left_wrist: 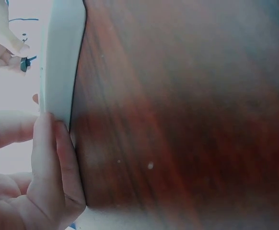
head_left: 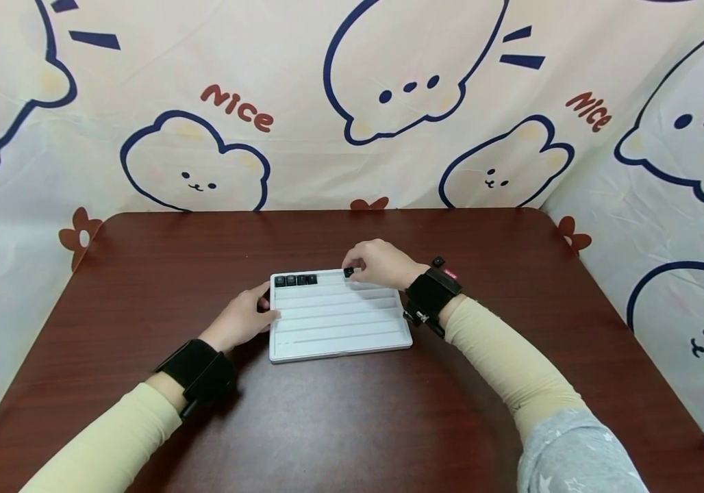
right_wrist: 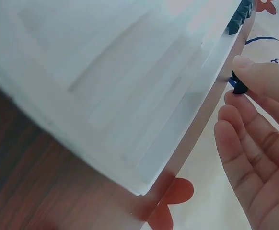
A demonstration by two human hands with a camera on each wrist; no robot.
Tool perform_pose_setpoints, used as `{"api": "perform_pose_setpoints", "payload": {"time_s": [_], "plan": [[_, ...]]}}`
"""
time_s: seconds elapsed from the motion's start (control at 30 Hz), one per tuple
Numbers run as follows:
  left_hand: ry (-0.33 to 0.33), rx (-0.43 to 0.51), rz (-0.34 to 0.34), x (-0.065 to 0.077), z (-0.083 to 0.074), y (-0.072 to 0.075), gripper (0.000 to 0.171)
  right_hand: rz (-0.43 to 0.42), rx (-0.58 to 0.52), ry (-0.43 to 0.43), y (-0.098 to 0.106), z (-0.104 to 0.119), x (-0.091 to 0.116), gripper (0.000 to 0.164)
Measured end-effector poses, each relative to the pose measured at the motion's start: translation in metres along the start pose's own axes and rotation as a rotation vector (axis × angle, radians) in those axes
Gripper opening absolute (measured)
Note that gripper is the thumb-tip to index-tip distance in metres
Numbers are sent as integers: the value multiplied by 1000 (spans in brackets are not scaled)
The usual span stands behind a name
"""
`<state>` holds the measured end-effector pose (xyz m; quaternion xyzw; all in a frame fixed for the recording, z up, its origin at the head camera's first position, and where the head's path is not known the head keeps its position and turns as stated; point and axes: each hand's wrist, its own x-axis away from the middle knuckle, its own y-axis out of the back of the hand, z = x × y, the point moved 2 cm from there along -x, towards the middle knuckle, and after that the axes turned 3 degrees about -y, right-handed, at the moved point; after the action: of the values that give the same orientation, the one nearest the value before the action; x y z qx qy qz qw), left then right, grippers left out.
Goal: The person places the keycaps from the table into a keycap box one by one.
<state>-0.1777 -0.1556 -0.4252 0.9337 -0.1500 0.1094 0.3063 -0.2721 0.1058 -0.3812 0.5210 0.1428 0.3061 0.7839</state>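
A white ridged tray (head_left: 340, 322) lies on the brown table, with several black keycaps (head_left: 296, 280) in a line at the left of its top row. My left hand (head_left: 237, 320) grips the tray's left edge; the left wrist view shows fingers against the tray's side wall (left_wrist: 62, 62). Above the far edge, my right hand (head_left: 383, 263) pinches one black keycap (right_wrist: 239, 85) between thumb and finger. In the right wrist view that keycap is apart from the tray, and its other fingers are loosely bent.
The brown table (head_left: 327, 424) reaches back to a pale cloth (head_left: 303, 55) printed with cartoon animals. More cloth hangs at both sides. Each wrist wears a black strap (head_left: 196, 373), and the right one carries small devices.
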Motion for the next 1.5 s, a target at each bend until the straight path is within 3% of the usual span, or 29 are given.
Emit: {"api": "perform_pose_setpoints", "payload": {"time_s": [0.57, 1.17, 1.5], "plan": [[-4, -16, 3, 0, -2, 1, 72, -2, 3, 12, -6, 8, -12, 13], [-35, -13, 1, 2, -4, 3, 72, 44, 24, 13, -13, 22, -25, 18], [-8, -24, 1, 0, -2, 1, 72, 49, 3, -14, -18, 28, -31, 18]]}}
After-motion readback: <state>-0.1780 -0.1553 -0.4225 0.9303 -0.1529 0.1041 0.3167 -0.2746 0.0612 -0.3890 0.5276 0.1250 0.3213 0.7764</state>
